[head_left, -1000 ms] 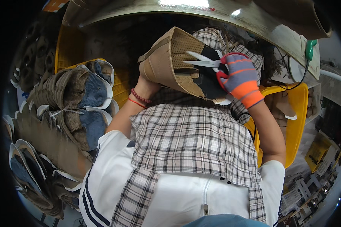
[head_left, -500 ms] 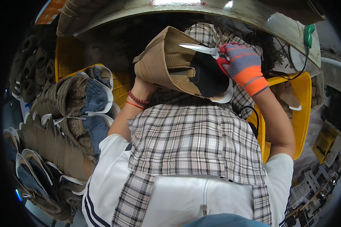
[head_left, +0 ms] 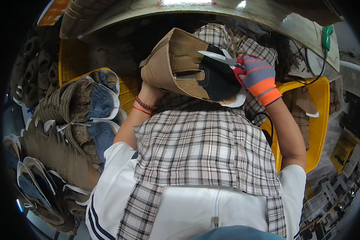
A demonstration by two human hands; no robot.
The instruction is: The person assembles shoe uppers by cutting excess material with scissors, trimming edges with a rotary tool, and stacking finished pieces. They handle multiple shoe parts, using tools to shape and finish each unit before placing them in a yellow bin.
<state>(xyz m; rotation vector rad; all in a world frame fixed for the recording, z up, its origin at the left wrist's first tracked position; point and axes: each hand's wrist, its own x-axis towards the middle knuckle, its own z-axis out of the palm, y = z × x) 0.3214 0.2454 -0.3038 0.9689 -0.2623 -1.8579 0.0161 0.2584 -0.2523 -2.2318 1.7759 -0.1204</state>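
Note:
A tan shoe upper [head_left: 158,70] with mesh lining and a black inner part is tilted above my lap, its opening turned up. My bare left hand [head_left: 152,91] is closed on its left end from below; most of the fingers are hidden behind it. In a grey and orange striped glove, my right hand [head_left: 258,74] grips red-handled scissors [head_left: 218,57]. The blades point left over the black part of the upper. They look nearly closed, and I cannot tell whether they touch it.
Stacked brown shoe uppers with blue lining [head_left: 98,102] fill the left side, beside a yellow crate [head_left: 126,90]. To the right, a yellow bin [head_left: 320,140] holds tan pieces. A table edge [head_left: 228,14] crosses the far side, with a green tool [head_left: 327,38] hanging on a cord.
My right hand and the scissors have shifted slightly to the right and nearer to me. The shoe upper and my left hand have barely moved.

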